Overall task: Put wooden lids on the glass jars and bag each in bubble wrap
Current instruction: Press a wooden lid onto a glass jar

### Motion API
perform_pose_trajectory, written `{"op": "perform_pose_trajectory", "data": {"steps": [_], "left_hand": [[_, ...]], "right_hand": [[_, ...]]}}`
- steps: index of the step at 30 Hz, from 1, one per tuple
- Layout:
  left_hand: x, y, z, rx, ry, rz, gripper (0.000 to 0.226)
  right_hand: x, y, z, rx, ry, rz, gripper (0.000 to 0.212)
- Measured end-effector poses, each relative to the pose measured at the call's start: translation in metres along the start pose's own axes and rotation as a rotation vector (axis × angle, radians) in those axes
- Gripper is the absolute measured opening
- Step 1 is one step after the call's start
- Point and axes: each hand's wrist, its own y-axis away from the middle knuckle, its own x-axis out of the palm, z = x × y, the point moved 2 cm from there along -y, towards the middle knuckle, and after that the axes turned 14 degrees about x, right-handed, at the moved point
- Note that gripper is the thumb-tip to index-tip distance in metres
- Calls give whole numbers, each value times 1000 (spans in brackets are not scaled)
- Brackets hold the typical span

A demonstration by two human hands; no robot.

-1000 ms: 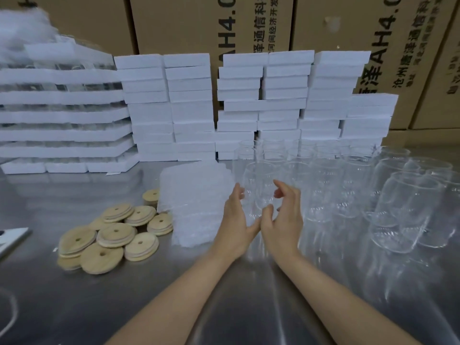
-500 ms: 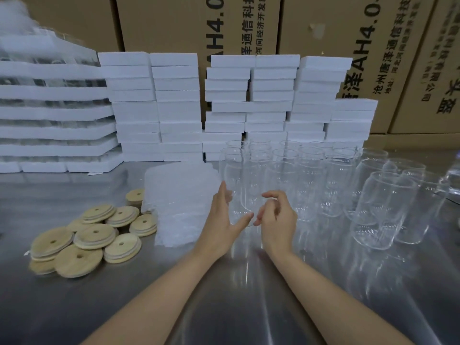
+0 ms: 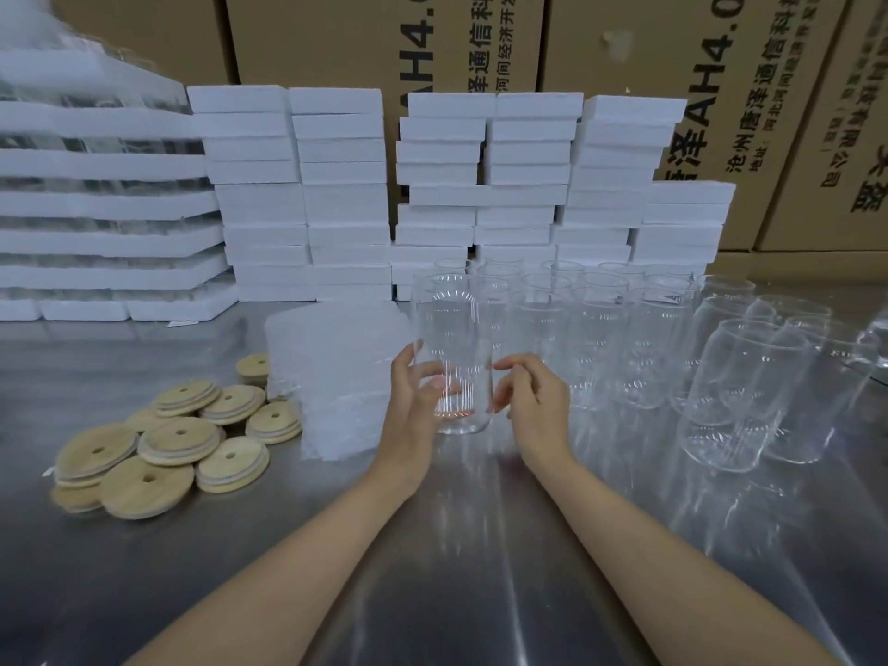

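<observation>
An upright clear glass jar (image 3: 451, 338) with no lid is held between my hands at the table's centre. My left hand (image 3: 408, 411) grips its left side, the thumb showing through the glass. My right hand (image 3: 528, 401) has curled fingers, with index tip and thumb against the jar's right wall. A pile of round wooden lids (image 3: 178, 439), each with a small hole, lies to the left. Just left of the jar, beside my left hand, sits a stack of bubble wrap bags (image 3: 336, 372).
Several more empty glass jars (image 3: 605, 329) stand in rows behind and right of my hands, some leaning at the far right (image 3: 740, 396). White foam blocks (image 3: 336, 194) are stacked along the back before cardboard cartons (image 3: 326, 40). The steel table (image 3: 432, 569) is reflective.
My hands closed in on one jar at the front of the rows and now hold it nearer to me. The camera view shifted slightly to the right.
</observation>
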Motion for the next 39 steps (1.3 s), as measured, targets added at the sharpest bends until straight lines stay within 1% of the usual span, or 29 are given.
{"op": "perform_pose_trajectory", "data": {"steps": [2,3,6,7,8,10,11,12,14,15,17,19,21,22,23,24,25,27,28,30,31,32,33,34,35,36,37,38,39], "left_hand": [[-1,-2,1,-18,61,-45,59],[-1,-3,1,-23,74,-56,58],[-2,-5,0,-20,51,-67,49],[-3,-4,-2,-8,25,-58,45],[-5,-3,-3,3,-9,-37,45],[-7,-1,-6,17,-97,38,58],[-9,1,-7,20,-135,73,62],[-10,2,-9,28,-171,89,58],[-11,4,-14,68,-233,77,40],[-10,4,-18,105,-259,56,40],[-8,4,-25,134,-267,10,49],[-4,4,-27,56,-164,-28,51],[-2,3,-27,-23,-85,-38,61],[-2,3,-26,-51,-45,-56,66],[-4,2,-26,-74,-1,-85,67],[-6,-1,-26,-91,49,-118,64],[-7,-3,-26,-105,91,-142,56],[-6,-5,-27,-114,102,-125,47],[-5,-6,-26,-114,71,-104,50],[-2,-4,-30,-128,-37,-60,60],[-3,-4,-34,-125,-123,-33,59],[-5,-6,-38,-102,-226,-5,51],[-10,-10,-43,-49,-360,34,43],[-17,-15,-49,41,-525,85,40],[-26,-21,-54,155,-696,105,47],[-39,-28,-59,255,-839,67,52],[-54,-34,-67,321,-966,-25,51],[-73,-39,-71,339,-1087,-135,46],[-91,-41,-73,302,-1214,-231,42]], "right_hand": [[2,7,2,-23,-60,119,27],[5,11,3,-10,-91,198,28],[13,18,7,92,-182,395,40],[15,20,9,132,-189,439,47],[16,22,12,176,-207,478,59],[18,23,15,241,-281,542,85],[19,22,15,257,-321,562,92],[20,22,17,263,-358,573,95],[20,24,21,247,-407,570,93],[20,25,23,224,-409,553,91],[19,31,26,175,-364,501,86],[21,37,26,120,-267,449,72],[23,41,25,58,-175,446,60],[24,40,25,60,-167,459,55],[23,38,25,104,-201,474,49],[22,35,26,167,-253,487,45],[21,33,27,223,-301,501,45],[21,29,27,307,-333,543,61],[23,28,26,335,-337,583,70],[25,29,24,381,-363,689,73],[25,30,24,409,-391,730,71],[24,29,25,435,-416,750,68],[22,29,25,456,-432,749,65],[21,28,25,473,-440,732,63],[19,27,24,485,-447,706,62],[18,25,24,492,-448,682,61],[17,25,23,495,-442,670,59],[17,25,22,498,-435,671,57],[17,26,20,502,-434,677,55]]}}
